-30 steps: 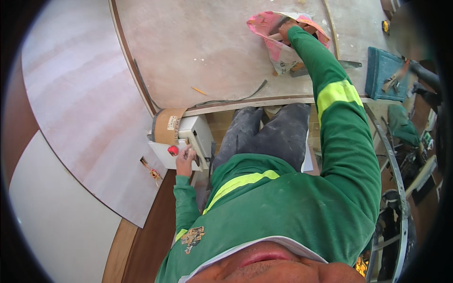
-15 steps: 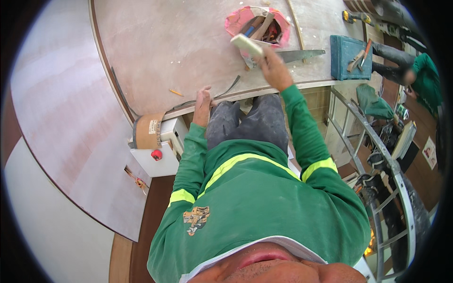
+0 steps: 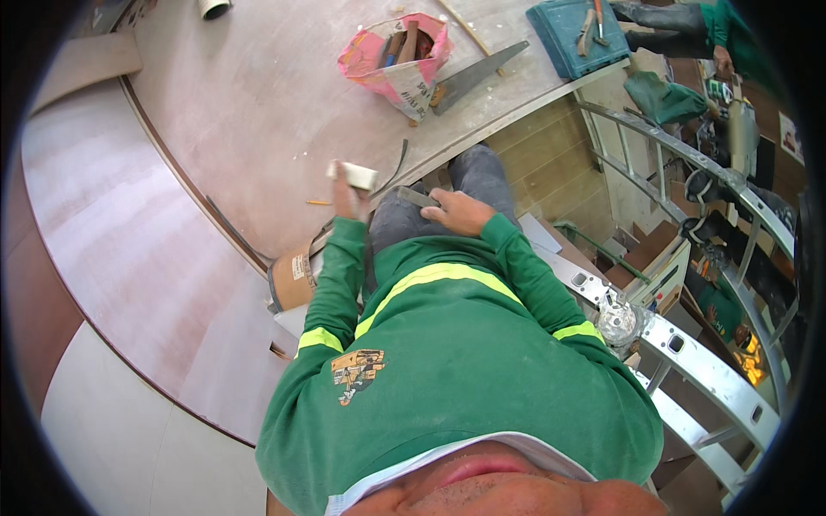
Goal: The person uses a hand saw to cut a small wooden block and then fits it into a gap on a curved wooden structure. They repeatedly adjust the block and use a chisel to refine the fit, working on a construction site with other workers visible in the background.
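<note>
My left hand (image 3: 345, 199), slightly blurred, is closed around a small white block (image 3: 362, 177) above the edge of the work surface. Over my lap, my right hand (image 3: 462, 213) grips one end of a short, flat grey bar (image 3: 416, 198); its exact kind I cannot make out. The bar points left, toward the left hand, apart from the block. A yellow pencil (image 3: 319, 203) lies on the surface just left of the left hand. Beyond the hands, a thin dark strip (image 3: 403, 158) curves along the edge.
A pink and white bag (image 3: 370, 67) of hand tools stands on the dusty work surface (image 3: 249, 112), beside a handsaw (image 3: 482, 77). A blue case (image 3: 559, 43) bears a hammer (image 3: 599, 24). At right stand a metal ladder (image 3: 680, 340) and another person (image 3: 740, 39). A cardboard roll (image 3: 291, 279) sits left.
The white block has passed from my right hand to my left. My right hand has come back to my lap and now holds the grey bar. The view has turned toward the right.
</note>
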`<move>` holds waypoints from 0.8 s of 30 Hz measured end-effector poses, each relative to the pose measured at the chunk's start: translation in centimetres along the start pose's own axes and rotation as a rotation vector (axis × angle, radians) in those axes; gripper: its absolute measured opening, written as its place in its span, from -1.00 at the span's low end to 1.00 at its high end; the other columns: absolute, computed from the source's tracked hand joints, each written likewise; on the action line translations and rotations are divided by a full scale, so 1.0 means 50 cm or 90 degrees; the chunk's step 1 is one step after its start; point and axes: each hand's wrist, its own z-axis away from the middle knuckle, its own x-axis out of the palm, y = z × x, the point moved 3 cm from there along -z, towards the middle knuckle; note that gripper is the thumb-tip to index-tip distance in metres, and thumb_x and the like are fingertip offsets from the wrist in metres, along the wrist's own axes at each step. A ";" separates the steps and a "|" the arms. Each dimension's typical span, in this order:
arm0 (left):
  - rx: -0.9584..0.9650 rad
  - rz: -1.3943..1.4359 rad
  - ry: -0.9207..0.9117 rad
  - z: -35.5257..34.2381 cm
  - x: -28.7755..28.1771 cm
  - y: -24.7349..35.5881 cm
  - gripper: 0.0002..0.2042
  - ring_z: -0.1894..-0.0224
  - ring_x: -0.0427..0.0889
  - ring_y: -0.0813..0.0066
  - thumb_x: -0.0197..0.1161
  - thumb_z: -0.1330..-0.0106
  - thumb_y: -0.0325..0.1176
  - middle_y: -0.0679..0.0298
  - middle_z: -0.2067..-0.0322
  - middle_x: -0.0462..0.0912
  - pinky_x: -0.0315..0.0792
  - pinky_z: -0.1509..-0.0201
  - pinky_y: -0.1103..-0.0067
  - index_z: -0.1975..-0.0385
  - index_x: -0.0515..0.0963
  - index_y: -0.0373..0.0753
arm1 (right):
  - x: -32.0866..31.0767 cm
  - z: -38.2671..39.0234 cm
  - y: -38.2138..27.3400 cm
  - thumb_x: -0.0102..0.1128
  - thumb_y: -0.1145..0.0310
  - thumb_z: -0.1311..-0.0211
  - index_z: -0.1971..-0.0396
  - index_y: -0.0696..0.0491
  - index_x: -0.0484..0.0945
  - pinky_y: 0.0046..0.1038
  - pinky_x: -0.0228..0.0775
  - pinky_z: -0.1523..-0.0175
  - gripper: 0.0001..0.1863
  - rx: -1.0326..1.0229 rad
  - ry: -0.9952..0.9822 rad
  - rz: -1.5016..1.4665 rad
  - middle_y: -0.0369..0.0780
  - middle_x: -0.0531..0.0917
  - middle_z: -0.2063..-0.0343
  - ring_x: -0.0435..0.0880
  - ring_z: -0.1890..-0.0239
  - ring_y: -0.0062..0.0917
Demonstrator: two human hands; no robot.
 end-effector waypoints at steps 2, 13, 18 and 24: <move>0.050 0.015 0.041 -0.033 -0.052 0.067 -0.65 0.23 0.67 0.56 0.25 -0.51 0.03 0.40 0.29 0.57 0.63 0.22 0.50 0.02 0.44 -0.10 | -0.041 0.052 0.023 0.24 -0.05 -0.38 0.03 0.15 0.51 -0.09 0.45 -0.09 -0.48 -0.002 -0.020 -0.031 0.11 0.69 0.12 0.64 0.04 0.09; -0.030 -0.760 -0.064 -0.141 -0.022 0.263 -0.41 0.16 0.65 0.52 0.53 -0.26 0.00 0.21 0.11 0.61 0.57 0.21 0.52 -0.02 0.48 -0.35 | -0.272 0.199 0.196 0.42 0.12 -0.35 0.17 0.05 0.54 -0.66 0.22 0.52 -0.67 -0.053 0.439 -0.575 -0.44 0.50 0.54 0.41 0.63 -0.80; 0.149 -1.007 -0.249 -0.246 0.114 0.134 -0.06 -0.08 0.63 0.15 0.58 -0.14 0.05 -0.07 -0.11 0.56 0.54 -0.12 0.32 -0.32 0.25 -0.52 | -0.296 0.189 0.225 0.37 0.18 -0.41 0.14 0.07 0.53 -0.63 0.22 0.50 -0.70 -0.055 0.540 -0.729 -0.44 0.40 0.62 0.37 0.65 -0.75; 0.293 -1.029 -0.296 -0.514 0.195 -0.039 0.06 -0.12 0.65 0.14 0.61 -0.12 -0.02 -0.14 -0.16 0.56 0.52 -0.23 0.36 -0.47 0.09 -0.44 | -0.313 0.191 0.226 0.38 0.14 -0.40 0.19 0.09 0.53 -0.66 0.19 0.54 -0.67 -0.046 0.569 -0.727 -0.44 0.45 0.58 0.38 0.64 -0.81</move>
